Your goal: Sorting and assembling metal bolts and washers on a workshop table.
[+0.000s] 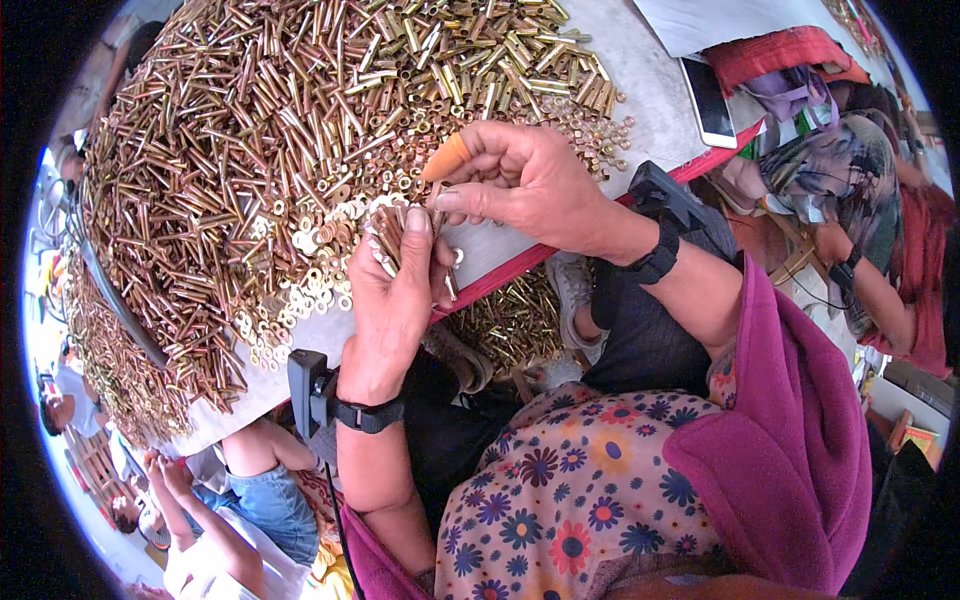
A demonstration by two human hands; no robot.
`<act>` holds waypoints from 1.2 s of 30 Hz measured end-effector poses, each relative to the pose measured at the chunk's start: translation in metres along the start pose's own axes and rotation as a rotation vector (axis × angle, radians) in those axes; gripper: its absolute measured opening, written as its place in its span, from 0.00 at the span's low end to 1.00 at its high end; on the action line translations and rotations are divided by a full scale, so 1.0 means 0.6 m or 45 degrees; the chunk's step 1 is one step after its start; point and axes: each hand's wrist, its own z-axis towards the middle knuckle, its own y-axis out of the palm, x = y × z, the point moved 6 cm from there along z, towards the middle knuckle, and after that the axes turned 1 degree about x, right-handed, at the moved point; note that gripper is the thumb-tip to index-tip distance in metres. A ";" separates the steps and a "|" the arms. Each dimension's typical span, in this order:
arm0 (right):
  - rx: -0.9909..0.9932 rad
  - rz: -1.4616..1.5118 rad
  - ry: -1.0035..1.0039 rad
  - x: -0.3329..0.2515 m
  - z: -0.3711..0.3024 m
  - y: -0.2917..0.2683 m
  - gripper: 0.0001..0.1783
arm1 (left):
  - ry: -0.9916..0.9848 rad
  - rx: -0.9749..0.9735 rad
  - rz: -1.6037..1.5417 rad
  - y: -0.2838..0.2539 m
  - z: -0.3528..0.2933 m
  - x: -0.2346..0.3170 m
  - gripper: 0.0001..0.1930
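My left hand (395, 290) clutches a fanned bunch of brass-coloured metal bolts (392, 232); my right hand (525, 185) pinches one; I fear loosening spills them off the near desk (655, 95) edge.

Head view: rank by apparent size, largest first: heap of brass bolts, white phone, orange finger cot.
1. heap of brass bolts, covering most of the table.
2. white phone, at the table's far edge.
3. orange finger cot, on a right hand fingertip; nearer the camera, still smallest.
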 end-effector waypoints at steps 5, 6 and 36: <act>-0.037 0.159 0.082 0.013 0.002 0.018 0.11 | 0.064 -0.009 -0.090 -0.005 -0.001 0.002 0.15; -0.076 0.261 0.102 0.017 0.000 0.024 0.11 | 0.070 0.016 -0.117 -0.007 0.001 0.003 0.15; 0.164 -1.234 -0.796 0.050 -0.046 0.031 0.13 | 0.244 0.345 0.195 -0.048 -0.001 -0.001 0.22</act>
